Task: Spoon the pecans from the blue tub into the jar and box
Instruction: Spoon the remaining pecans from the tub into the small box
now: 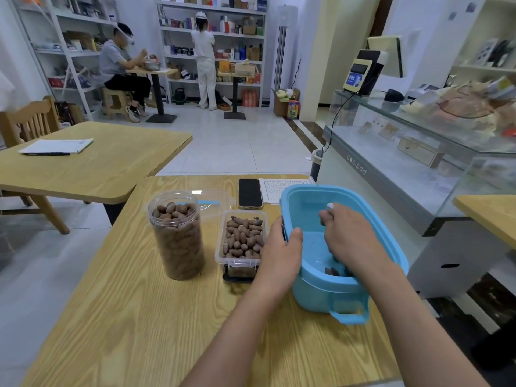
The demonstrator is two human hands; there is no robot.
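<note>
Right hand hides the spoon bowl; only white handle tip shows. Tub near wall conceals most remaining pecans. Both forearms cut off at bottom edge

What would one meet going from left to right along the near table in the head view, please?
Jar full of pecans → clear box of pecans → left hand gripping the tub's rim → blue tub, with the right hand reaching inside it.
</note>
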